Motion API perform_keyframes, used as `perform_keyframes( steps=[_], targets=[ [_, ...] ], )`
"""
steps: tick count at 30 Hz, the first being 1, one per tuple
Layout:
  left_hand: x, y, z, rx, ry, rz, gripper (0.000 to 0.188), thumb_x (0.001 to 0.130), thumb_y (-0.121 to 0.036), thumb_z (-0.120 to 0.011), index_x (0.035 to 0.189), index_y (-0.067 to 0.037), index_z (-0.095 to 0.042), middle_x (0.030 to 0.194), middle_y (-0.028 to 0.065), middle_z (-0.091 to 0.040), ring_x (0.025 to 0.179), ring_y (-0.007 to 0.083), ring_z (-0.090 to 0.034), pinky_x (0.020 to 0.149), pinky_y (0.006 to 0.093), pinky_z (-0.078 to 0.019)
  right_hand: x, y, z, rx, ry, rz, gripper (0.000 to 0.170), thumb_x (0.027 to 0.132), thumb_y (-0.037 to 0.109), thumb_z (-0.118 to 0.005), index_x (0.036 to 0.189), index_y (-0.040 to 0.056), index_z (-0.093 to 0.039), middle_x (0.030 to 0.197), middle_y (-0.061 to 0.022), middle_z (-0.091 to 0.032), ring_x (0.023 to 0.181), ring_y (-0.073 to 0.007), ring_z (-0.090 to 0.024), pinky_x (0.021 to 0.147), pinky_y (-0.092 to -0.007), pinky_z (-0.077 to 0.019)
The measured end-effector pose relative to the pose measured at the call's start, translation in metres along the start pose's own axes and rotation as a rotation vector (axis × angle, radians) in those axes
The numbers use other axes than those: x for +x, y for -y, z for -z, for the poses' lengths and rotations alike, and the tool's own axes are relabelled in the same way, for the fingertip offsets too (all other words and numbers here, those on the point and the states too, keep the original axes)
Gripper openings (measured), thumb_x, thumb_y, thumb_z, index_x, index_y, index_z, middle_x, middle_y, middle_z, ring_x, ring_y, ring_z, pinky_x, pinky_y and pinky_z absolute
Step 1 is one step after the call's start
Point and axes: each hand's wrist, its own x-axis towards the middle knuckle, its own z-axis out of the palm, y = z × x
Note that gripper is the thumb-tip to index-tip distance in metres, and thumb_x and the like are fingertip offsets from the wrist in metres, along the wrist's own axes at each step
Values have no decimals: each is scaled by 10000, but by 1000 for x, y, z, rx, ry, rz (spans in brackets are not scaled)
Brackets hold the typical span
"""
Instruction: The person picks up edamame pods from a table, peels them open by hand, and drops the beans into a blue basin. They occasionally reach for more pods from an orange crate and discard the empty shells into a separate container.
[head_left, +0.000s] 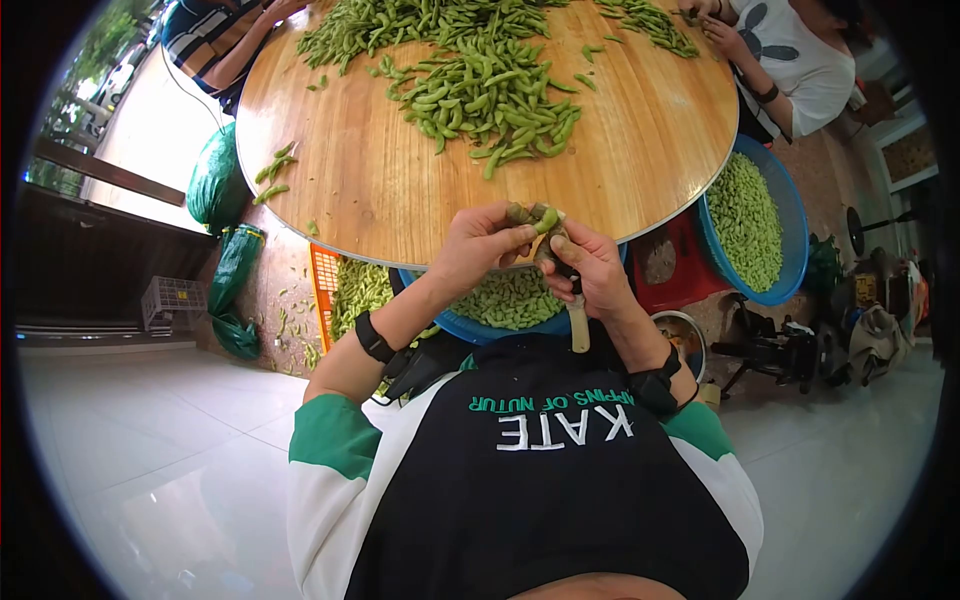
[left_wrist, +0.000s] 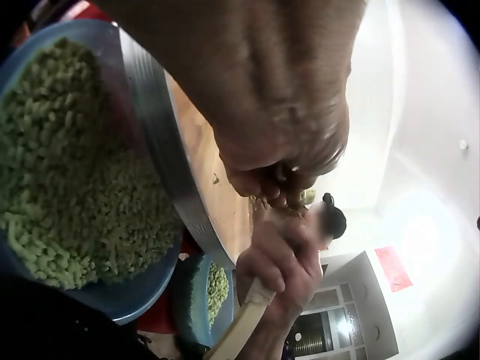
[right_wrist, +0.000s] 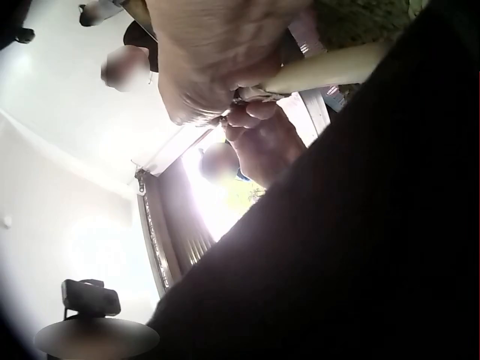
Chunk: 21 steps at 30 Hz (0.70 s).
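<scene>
Close to the near edge of the round wooden table, my left hand [head_left: 485, 240] pinches a green soybean pod [head_left: 546, 221] between thumb and fingers. My right hand [head_left: 592, 265] meets it there, its thumb beside the pod. In the right hand's grip is a tool with a cream handle [head_left: 579, 328] pointing down toward my body; its working end is hidden by the fingers. The left wrist view shows the same handle [left_wrist: 244, 319] coming out below the right hand's fingers. Below the hands, a blue basin [head_left: 470, 328] holds shelled green beans [head_left: 510, 298].
Unshelled pods [head_left: 480, 95] are heaped on the wooden table [head_left: 340, 160]. An orange basket [head_left: 324, 290] with pods stands at left, a second blue basin [head_left: 795, 260] of beans at right. Green sacks [head_left: 215, 180] are on the floor. Two other people sit across the table.
</scene>
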Motion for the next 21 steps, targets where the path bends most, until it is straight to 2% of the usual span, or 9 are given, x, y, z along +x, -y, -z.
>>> perform_keyframes(
  steps=[7,9,12,14,16,18,19,21],
  targets=[
    [0,0,-2,-71,-41,13,156,893,-84,-611,1024,-2,-637,732,3,-592,571,39,-469,491,180,-346,-5,-2,-2,58,17,4,402,979,147,-461,1360,30,-412,776,-46,-547,495,-62,-400,432,-190,-348],
    [-1,3,-1,-36,-34,-30,165,887,-77,-619,1032,0,-636,736,1,-585,575,37,-463,500,176,-345,-6,-4,-2,42,21,10,398,978,142,-461,1356,28,-414,772,-45,-546,493,-62,-401,432,-190,-349],
    [-2,5,-2,6,-46,-83,163,883,-73,-623,1028,2,-634,737,-8,-576,583,36,-455,508,176,-346,-4,-6,-3,-6,-8,20,385,973,138,-472,1339,24,-436,762,-44,-548,494,-63,-401,428,-191,-352],
    [-3,9,-1,20,-53,-91,156,879,-69,-627,1020,-2,-633,735,-6,-579,584,40,-466,502,181,-352,-3,-7,-6,3,-120,33,358,967,138,-489,1306,24,-472,755,-42,-550,494,-62,-401,425,-191,-356],
    [-2,8,0,34,-59,-100,148,876,-64,-630,1012,-5,-632,733,-4,-582,585,45,-477,496,186,-359,-3,-10,-4,18,-110,32,343,964,140,-496,1287,26,-487,754,-43,-550,492,-62,-400,418,-190,-354],
    [-1,5,2,-248,25,75,141,876,-71,-633,1006,-15,-627,737,3,-594,592,56,-510,477,196,-372,-3,-8,-3,34,-100,26,327,962,142,-503,1269,28,-503,752,-43,-550,490,-61,-399,411,-190,-351],
    [-2,5,4,-249,22,75,141,876,-71,-633,1006,-15,-627,737,3,-594,592,56,-510,477,196,-372,-3,-5,-4,76,-54,2,317,962,144,-504,1257,30,-508,751,-44,-547,488,-62,-398,403,-188,-347],
    [-1,7,9,-578,156,218,135,879,-72,-626,1006,-28,-623,740,15,-602,600,79,-545,464,216,-393,-3,-2,-5,117,-7,-18,307,962,146,-505,1246,32,-513,749,-45,-543,486,-62,-397,396,-186,-343]
  ],
)
